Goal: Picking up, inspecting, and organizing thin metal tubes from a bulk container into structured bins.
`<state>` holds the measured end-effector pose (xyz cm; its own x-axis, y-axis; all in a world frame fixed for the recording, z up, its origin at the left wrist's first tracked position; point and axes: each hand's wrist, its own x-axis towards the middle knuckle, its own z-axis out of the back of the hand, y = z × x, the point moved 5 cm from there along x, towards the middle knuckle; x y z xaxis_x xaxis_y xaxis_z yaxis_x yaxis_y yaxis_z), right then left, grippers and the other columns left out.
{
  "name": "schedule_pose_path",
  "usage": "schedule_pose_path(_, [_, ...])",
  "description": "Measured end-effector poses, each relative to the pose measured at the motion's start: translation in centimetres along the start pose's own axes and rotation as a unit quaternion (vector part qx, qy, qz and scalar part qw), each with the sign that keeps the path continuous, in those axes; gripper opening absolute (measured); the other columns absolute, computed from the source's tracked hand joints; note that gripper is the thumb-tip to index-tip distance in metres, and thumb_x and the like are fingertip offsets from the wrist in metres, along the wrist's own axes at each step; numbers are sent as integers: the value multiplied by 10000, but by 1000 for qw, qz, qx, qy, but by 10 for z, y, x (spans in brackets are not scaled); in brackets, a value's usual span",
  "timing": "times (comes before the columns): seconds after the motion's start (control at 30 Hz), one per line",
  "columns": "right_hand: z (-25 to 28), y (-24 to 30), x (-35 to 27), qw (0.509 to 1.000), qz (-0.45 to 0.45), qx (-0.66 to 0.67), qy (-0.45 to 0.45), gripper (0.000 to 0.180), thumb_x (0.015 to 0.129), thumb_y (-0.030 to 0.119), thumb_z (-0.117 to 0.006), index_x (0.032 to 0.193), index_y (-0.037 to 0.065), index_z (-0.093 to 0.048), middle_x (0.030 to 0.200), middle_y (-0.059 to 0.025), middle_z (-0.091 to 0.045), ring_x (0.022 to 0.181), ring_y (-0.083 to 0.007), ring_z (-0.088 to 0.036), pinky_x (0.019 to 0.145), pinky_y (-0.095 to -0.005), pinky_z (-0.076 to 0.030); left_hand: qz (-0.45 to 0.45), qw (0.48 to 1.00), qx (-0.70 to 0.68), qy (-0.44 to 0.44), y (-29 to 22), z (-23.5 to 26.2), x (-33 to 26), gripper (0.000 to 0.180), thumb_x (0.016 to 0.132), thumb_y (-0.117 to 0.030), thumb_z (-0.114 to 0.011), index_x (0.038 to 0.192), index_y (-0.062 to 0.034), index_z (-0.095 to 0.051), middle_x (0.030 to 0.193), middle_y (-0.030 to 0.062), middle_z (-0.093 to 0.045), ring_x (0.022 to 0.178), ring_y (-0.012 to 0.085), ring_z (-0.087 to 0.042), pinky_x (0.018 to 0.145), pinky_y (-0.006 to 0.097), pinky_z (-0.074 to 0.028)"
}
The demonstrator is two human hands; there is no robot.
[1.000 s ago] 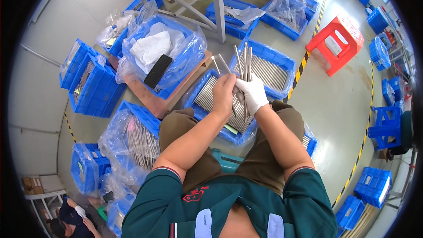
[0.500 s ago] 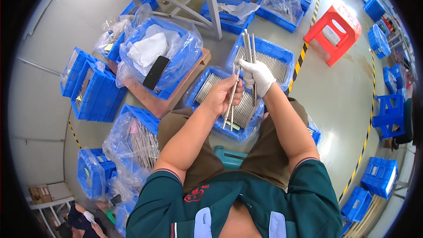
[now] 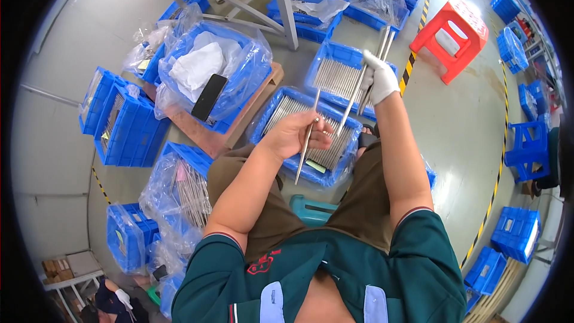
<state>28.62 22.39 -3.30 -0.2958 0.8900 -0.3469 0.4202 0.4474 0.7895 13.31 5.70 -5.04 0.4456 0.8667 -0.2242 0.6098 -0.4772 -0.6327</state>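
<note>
My bare left hand point(image 3: 293, 136) is closed on a slim metal rod point(image 3: 301, 166), which stands at a steep slant above the nearer blue crate point(image 3: 327, 178). In a white glove, my right hand point(image 3: 381, 80) grips several metal rods point(image 3: 386, 40) near the farther blue crate point(image 3: 311, 73). One of these rods slants down toward the nearer crate. Rows of similar metal rods lie in both plastic-lined crates. My hands are apart. The left fingertips are partly curled, with the thumb against the rod.
A plastic-lined crate with a white cloth and a black phone point(image 3: 210, 97) rests on a wooden pallet point(image 3: 239, 133) at the left. A red stool point(image 3: 454, 33) stands at the far right. My knees flank a teal stool point(image 3: 312, 210). Another person point(image 3: 113, 299) is at the lower left.
My right hand has moved right, away from my left hand, carrying several rods. A rod now stays alone in my left hand, which has shifted slightly lower.
</note>
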Motion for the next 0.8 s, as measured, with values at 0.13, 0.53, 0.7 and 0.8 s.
schedule_pose_path(0.13, [-33, -49, -24, 991, -92, -65, 79, 256, 801, 257, -678, 674, 98, -524, 493, 44, -401, 373, -66, -325, 358, -225, -234, -33, 998, -54, 24, -6, -4, 9, 326, 914, -327, -504, 845, -23, -602, 1158, 238, -557, 1052, 370, -573, 928, 479, -458])
schedule_pose_path(0.53, [-52, -62, -25, 901, 37, -427, 68, 419, 810, 433, -597, 823, 14, -606, 586, -61, -568, 551, -159, -560, 555, -301, -441, -54, 998, -25, -35, -5, 6, 10, 285, 905, -302, -555, 878, -21, -590, 756, 22, -518, 634, 127, -464, 565, 259, -377])
schedule_pose_path(0.7, [-45, -59, -36, 871, 52, -486, 44, 408, 847, 399, -541, 851, -6, -595, 608, -84, -603, 575, -190, -603, 590, -316, -465, -127, 976, -61, -166, -21, 35, 13, 231, 896, -275, -576, 851, -49, -583, 807, 44, -582, 696, 173, -535, 684, 356, -482])
schedule_pose_path(0.8, [-49, -66, -54, 924, -40, -360, 123, 298, 881, 328, -520, 874, 31, -548, 628, -52, -587, 462, -101, -489, 414, -250, -385, -189, 947, -82, -247, -32, 49, 9, 249, 874, -282, -612, 831, -37, -602, 710, 27, -538, 644, 150, -525, 621, 320, -489])
